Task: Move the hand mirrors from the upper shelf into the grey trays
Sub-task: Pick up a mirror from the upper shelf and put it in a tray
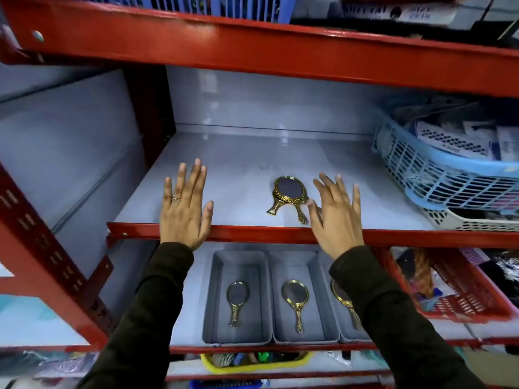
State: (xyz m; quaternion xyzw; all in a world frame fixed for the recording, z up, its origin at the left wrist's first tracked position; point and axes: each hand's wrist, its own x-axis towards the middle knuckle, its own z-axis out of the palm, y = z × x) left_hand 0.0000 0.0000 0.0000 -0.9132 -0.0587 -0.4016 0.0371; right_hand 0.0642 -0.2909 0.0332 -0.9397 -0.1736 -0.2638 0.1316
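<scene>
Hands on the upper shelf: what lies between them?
Head view: stacked gold hand mirrors lie between left hand and right hand, nearer the right; otherwise bare shelf.

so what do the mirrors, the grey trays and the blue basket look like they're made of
Mirrors: gold-coloured ornate frames and handles with a shiny glint, either metal or gold-finished plastic; the oval faces look dark.
Grey trays: smooth, matte, moulded with rounded corners, probably plastic.
Blue basket: light blue lattice walls with a solid rim, almost certainly moulded plastic.
</scene>
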